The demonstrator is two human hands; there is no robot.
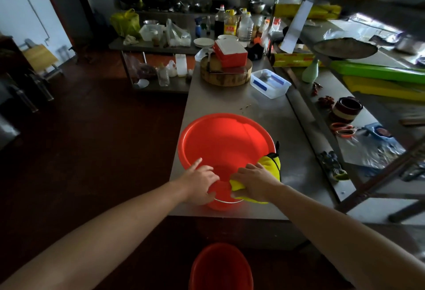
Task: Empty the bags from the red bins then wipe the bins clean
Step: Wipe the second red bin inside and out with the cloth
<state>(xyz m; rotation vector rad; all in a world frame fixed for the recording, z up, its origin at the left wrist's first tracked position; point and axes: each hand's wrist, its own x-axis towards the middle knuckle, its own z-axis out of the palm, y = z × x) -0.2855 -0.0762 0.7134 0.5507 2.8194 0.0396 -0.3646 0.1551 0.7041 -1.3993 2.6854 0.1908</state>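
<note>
The left hand (199, 184) grips the near rim of the red bin (220, 142), fingers curled over the edge, index finger extended. The bin stands upright at the near end of the steel table (289, 133). A second red bin (220, 266) sits on the floor below. The right hand (255, 182) clasps a yellow cloth (271, 162) against the same rim, just beside the left hand.

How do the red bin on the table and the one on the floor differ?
The table bin is lit and held by the left hand, and the right hand presses a cloth on it; the floor bin is shadowed, untouched and cut off by the frame. Both are red.
</note>
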